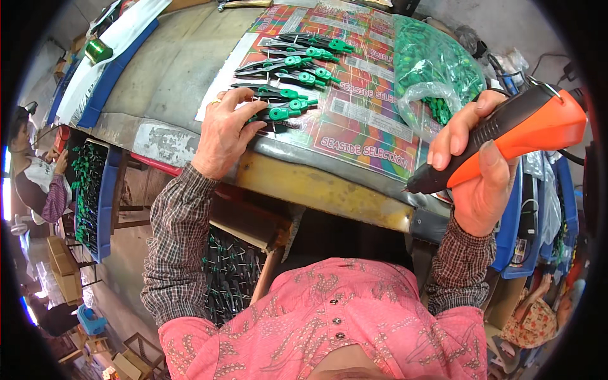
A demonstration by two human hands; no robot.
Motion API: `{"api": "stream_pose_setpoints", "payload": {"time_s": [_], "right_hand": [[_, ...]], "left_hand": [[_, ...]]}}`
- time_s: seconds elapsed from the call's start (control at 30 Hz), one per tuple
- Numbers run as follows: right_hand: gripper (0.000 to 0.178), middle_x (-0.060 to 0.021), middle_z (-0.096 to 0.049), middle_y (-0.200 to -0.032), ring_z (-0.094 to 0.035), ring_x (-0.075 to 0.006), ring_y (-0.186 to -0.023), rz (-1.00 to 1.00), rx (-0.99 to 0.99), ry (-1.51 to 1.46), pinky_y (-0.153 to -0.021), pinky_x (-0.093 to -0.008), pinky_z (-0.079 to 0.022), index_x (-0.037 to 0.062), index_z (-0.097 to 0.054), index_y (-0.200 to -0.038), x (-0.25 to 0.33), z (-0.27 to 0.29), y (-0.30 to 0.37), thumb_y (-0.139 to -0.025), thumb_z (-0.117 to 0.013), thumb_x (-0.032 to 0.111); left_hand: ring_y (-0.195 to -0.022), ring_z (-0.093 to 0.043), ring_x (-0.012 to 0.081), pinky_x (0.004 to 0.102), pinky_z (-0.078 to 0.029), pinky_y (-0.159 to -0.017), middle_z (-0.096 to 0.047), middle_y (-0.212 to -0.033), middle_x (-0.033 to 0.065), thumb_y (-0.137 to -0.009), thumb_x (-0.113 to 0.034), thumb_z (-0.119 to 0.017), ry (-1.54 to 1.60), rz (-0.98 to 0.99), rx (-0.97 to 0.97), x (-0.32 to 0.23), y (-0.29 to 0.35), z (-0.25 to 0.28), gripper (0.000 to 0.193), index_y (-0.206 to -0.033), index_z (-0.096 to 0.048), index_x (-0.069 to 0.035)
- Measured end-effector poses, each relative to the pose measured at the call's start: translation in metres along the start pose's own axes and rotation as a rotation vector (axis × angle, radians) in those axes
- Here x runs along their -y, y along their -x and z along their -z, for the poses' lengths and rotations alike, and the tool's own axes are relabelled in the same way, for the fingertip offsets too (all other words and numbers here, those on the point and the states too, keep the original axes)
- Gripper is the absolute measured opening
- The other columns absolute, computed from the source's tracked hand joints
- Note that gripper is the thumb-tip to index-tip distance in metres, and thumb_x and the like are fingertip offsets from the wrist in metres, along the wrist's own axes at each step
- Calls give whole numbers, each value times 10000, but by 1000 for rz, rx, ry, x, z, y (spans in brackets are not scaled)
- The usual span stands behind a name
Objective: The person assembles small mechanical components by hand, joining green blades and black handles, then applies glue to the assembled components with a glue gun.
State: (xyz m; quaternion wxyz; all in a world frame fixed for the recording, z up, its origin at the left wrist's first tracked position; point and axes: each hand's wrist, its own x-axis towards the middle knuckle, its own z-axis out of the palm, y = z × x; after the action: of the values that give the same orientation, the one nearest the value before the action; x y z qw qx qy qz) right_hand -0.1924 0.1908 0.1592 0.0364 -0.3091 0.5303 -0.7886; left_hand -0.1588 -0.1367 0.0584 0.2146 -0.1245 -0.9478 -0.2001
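Observation:
My right hand point(476, 166) is wrapped round an orange-and-black corded electric screwdriver point(513, 130). Its thin tip points left, over the table's front edge. At the left, my left hand point(227, 130) lies on the row of long black-and-green plastic pieces. Its thumb and fingers close round the black end of the nearest piece point(278, 114), partly hiding it. Several more such pieces point(304, 60) stretch away behind it, side by side, their green round-holed ends toward the right. They lie on a colourful printed sheet point(364, 123).
A clear bag of small green parts point(434, 66) sits right of the sheet. A hammer point(244, 4) lies at the far edge. Below the tabletop, a box point(234, 272) holds dark pieces. Blue trays point(104, 196) flank the table; other people point(44, 164) are at both sides.

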Motion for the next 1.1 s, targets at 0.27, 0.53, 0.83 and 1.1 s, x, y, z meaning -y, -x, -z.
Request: {"api": "stream_pose_setpoints", "payload": {"time_s": [0.27,0.53,0.83,1.1], "right_hand": [[412,-128,-568,-762,-586,-215,-640,7,-19,29,-643,-350,-496,-6,-446,-1146,2,-7,18,-820,-655,137],[374,-114,-561,-750,-580,-202,-632,30,-10,37,-588,-322,-483,-36,-459,-1112,-2,-4,34,-809,-645,77],[424,-122,-537,-803,-571,-207,-645,-40,25,148,-625,-346,-491,8,-434,-1169,-3,9,51,-860,-641,212],[404,-121,-537,-794,-572,-216,-644,-41,35,165,-622,-355,-489,15,-441,-1173,-7,8,51,-868,-638,192]], "left_hand": [[-968,-625,302,371,-506,-823,-582,-1156,152,-738,-8,-713,78,-12,-51,-19,4,0,303,-1035,-655,-15],[-869,-579,309,401,-464,-746,-604,-953,89,-672,-25,-711,181,-123,11,-99,31,-12,335,-999,-643,-65],[-919,-544,276,393,-410,-765,-594,-912,55,-675,-64,-720,97,-34,13,-154,45,-41,318,-986,-659,-83],[-894,-521,248,395,-346,-759,-586,-895,14,-715,-151,-749,51,27,24,-161,43,-47,283,-987,-678,-127]]}}
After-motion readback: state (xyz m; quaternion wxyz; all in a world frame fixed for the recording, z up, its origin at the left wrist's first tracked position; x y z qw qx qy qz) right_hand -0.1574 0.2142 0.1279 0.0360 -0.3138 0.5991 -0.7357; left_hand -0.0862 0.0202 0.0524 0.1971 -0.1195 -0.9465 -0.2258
